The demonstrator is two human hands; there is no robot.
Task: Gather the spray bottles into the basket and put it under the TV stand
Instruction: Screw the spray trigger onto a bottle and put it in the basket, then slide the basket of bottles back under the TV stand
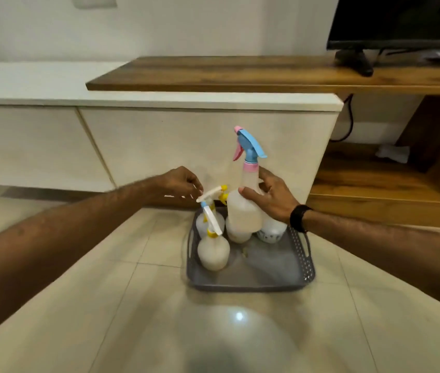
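Viewpoint: we look from head height, forward and down, wide-angle.
Facing: toward the TV stand.
Nearness: close; our right hand, gripping, sits centre frame, basket just below.

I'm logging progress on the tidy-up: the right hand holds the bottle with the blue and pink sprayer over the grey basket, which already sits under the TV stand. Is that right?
Not quite. The head view shows the right hand holding the bottle with the blue and pink sprayer over the grey basket, but the basket sits on the open tiled floor in front of the white cabinet, not under the TV stand.
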